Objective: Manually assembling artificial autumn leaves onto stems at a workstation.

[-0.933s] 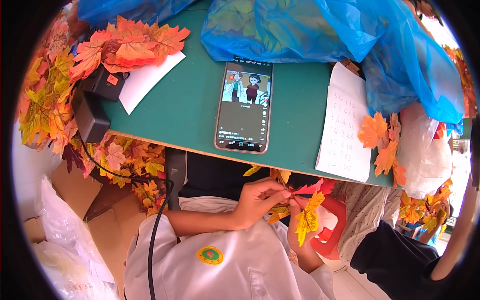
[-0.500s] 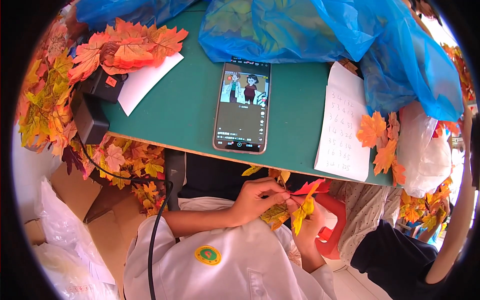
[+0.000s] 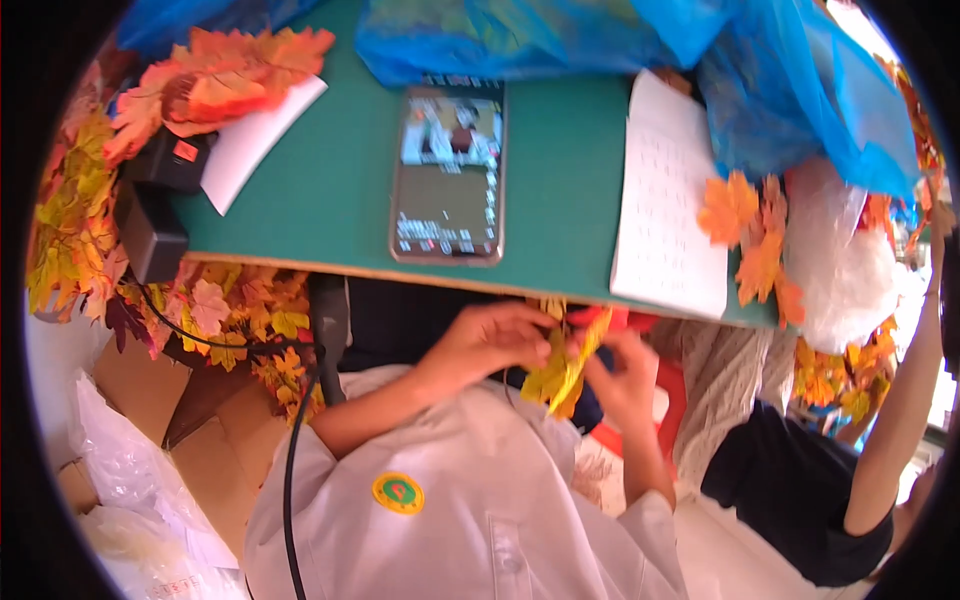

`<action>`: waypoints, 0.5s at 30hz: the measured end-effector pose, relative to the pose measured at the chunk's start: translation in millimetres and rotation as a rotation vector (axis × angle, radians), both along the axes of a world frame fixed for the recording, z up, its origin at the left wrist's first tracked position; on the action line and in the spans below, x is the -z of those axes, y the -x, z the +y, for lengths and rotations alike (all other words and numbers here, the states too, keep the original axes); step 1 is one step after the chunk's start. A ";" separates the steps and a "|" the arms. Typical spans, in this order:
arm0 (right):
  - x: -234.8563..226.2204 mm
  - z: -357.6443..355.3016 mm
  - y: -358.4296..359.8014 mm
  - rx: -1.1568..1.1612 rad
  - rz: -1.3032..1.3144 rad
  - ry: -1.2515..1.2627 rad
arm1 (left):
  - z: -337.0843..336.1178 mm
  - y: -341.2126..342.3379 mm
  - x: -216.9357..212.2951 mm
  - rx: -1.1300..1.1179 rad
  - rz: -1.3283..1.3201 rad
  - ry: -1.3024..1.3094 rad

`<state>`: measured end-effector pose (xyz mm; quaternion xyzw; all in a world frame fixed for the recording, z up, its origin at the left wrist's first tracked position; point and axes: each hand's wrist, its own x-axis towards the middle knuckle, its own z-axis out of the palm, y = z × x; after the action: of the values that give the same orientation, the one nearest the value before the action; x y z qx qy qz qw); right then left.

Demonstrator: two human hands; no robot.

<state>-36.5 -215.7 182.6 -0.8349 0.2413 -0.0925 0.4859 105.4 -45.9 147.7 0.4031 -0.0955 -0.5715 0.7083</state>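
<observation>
Suspended between left hand (image 3: 488, 342) and right hand (image 3: 627, 378): yellow artificial maple leaves (image 3: 556, 378), with a red leaf (image 3: 622, 319) just beyond the right fingertips. Fingers of both hands bent close around the leaves; too blurred to tell firm pinching from light contact. Could slip if held only by a thin stem, or crease from uneven pulling. Just beyond the grip, green tabletop (image 3: 560, 225), with rim near enough to snag leaf tips. Farther beyond, lit smartphone (image 3: 448, 185), perhaps distracting.
</observation>
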 end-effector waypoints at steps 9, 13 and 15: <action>3.2 -26.1 -17.8 -0.109 -0.054 -0.120 | 1.4 -10.5 -6.3 0.117 0.117 -0.030; 16.3 -20.5 -13.7 -0.101 -0.126 -0.120 | 2.5 -8.9 -9.3 0.156 0.172 -0.049; 25.0 -9.2 -12.4 0.019 -0.262 -0.660 | 4.9 -6.7 -8.7 0.210 0.193 -0.085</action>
<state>-24.1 -224.9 157.6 -0.6117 0.2013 -0.1204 0.7556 112.1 -41.0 156.4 0.3636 -0.0442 -0.6821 0.6329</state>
